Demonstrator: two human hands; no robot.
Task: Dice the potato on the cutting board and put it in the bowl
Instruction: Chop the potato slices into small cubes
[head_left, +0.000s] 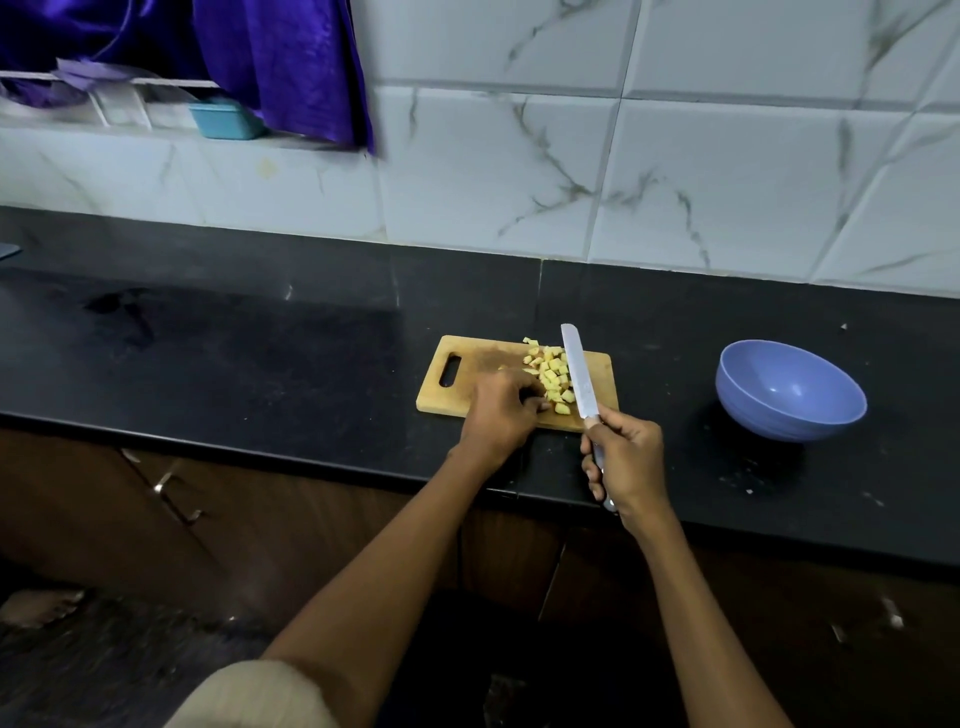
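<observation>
the right hand (626, 457) grips the knife (578, 371), blade lying beside the potato dice (551, 376) on the board (483, 374). the left hand (501, 410) rests curled on the board by the dice; what it holds i cannot tell. the bowl (789, 389) sits well apart on the counter (260, 343).

Two bare forearms, no watch, rings or bracelets visible. Left hand (501, 410) and right hand (626, 457) ungloved. Cream sleeve (254, 696), soft knit-like cloth, covers left upper arm near elbow. Bare foot (39, 605) at lower left.
</observation>
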